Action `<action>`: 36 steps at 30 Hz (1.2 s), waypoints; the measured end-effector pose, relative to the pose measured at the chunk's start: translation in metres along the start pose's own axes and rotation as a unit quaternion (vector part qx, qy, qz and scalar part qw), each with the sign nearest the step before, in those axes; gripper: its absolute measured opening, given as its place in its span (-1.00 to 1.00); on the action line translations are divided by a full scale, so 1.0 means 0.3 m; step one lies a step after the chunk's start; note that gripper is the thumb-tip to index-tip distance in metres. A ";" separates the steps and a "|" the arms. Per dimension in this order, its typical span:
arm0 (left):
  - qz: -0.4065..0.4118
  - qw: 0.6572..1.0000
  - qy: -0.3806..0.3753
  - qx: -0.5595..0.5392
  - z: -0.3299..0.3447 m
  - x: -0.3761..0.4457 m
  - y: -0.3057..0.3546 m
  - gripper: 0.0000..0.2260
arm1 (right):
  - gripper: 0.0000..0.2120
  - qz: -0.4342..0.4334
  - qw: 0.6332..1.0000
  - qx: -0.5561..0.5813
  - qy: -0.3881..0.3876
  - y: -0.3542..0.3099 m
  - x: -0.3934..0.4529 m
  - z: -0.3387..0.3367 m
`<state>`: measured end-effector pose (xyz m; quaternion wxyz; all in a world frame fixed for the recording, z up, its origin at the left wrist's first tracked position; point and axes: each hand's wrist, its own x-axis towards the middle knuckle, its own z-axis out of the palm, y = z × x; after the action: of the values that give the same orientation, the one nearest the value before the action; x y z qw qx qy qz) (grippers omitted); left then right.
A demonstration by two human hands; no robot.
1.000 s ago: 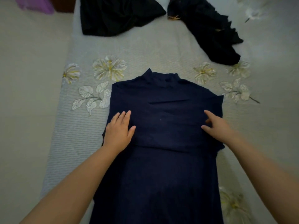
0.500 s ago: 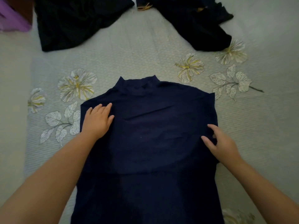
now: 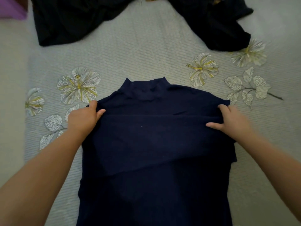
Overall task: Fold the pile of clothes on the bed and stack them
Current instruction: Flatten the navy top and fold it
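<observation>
A navy high-neck top lies flat on the bed, collar pointing away from me, its sleeves folded across the chest. My left hand grips the fabric at the left shoulder edge, fingers curled under it and thumb on top. My right hand grips the right shoulder edge the same way. A raised crease runs across the top between the two hands. The lower part of the top runs out of view at the bottom.
Two unfolded black garments lie at the far end of the bed, one at the left and one at the right. The grey bedspread has printed flowers. A purple object sits at the top left corner.
Both hands have slid from lying flat on the top's chest outward and up to its shoulder edges and closed on the fabric. A crease has risen between them.
</observation>
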<state>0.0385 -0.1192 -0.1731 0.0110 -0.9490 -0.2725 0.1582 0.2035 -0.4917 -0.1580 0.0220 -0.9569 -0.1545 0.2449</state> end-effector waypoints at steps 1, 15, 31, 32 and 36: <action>-0.004 1.000 0.005 -0.003 0.011 0.010 0.002 -0.60 | -0.32 -0.008 1.000 -0.003 0.016 -0.006 0.014 0.005; 0.156 0.983 0.063 -0.070 0.207 -0.385 0.123 -0.46 | -0.43 -0.134 0.978 -0.055 0.152 -0.027 -0.239 0.303; -0.253 0.925 -0.008 -0.285 0.272 -0.955 0.078 -0.37 | -0.30 0.044 0.970 0.198 0.131 0.111 -0.819 0.513; -0.268 0.916 -0.016 -0.297 0.286 -1.032 0.092 -0.39 | -0.35 0.059 0.968 0.208 0.126 0.102 -0.883 0.529; -0.305 0.890 -0.035 -0.337 0.333 -1.274 0.097 -0.46 | -0.51 0.138 0.962 0.220 0.090 0.065 -1.103 0.620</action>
<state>-0.2834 -0.3493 -0.1586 -0.2709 -0.7599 -0.5856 0.0790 -0.1546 -0.6179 -0.1709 0.2114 -0.9586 0.0389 0.1867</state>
